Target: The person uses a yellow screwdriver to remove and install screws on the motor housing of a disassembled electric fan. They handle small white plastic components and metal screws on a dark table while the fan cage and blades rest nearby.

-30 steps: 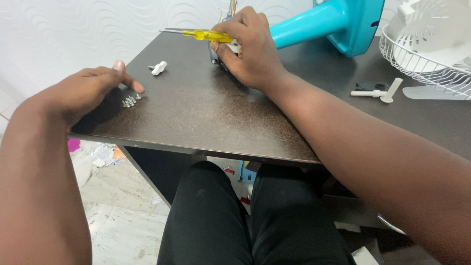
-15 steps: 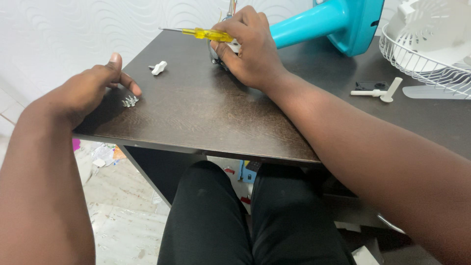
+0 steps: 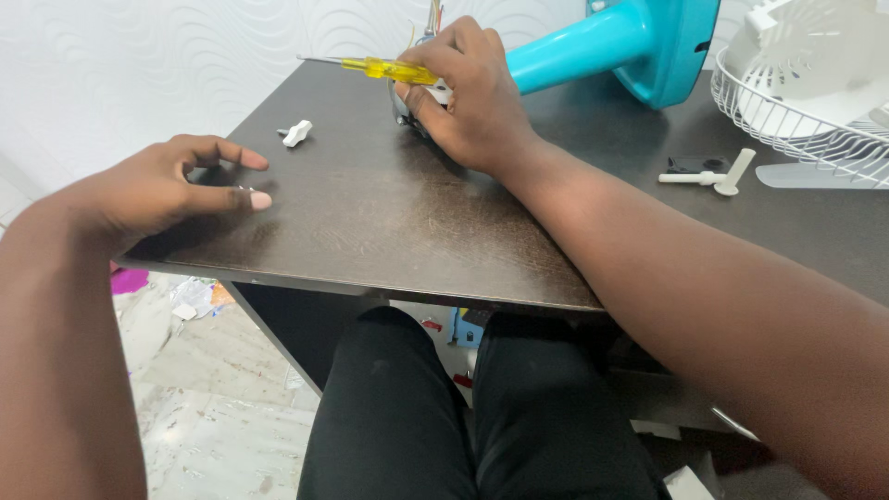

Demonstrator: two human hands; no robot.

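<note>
A: Yellow plastic, clear and hard, forms the handle of the screwdriver (image 3: 387,68), which is gripped in the right hand (image 3: 468,97) at the far side of the dark desk (image 3: 370,222). The thin steel shaft is seen pointing left, past the fingers.

B: And what is pinned under that hand?

A: A small metal part with wires rising from it, a fan motor (image 3: 414,102) by the look of it, is pressed to the desk just in front of the teal fan base (image 3: 639,42). Most of it is hidden by the fingers. The right hand is closed around both tool and motor.

B: How is the motor judged to handle?

A: It is judged dense and stiff for its size, and not easily crushed; the wires are the weak point and are best left alone. It would be taken by its metal body. The screwdriver is light and smooth, so a firm wrap around the handle is called for.

B: The left hand (image 3: 157,194)?

A: It is rested on the near left edge, fingers curled loosely over small metal screws (image 3: 243,189) that can barely be made out; whether any is pinched cannot be told. A white plastic knob (image 3: 297,133) lies well apart, beyond it.
</note>
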